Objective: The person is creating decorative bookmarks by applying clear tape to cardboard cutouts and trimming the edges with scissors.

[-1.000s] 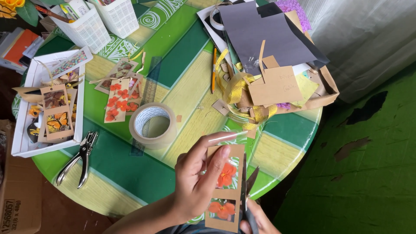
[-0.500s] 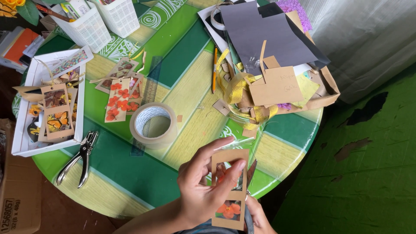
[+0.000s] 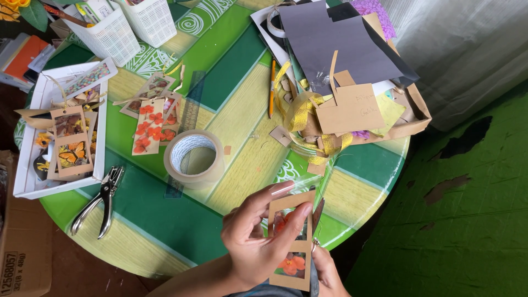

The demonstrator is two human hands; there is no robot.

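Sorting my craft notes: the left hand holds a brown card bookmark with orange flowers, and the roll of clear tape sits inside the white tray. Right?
Not quite. The head view shows the roll of clear tape on the green table, outside the white tray. The left hand does hold the brown card bookmark.

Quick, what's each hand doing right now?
Left hand: closed on the brown card bookmark with flower pictures, fingers pinching its edges.
Right hand: mostly hidden behind the bookmark, gripping scissors at its right edge.
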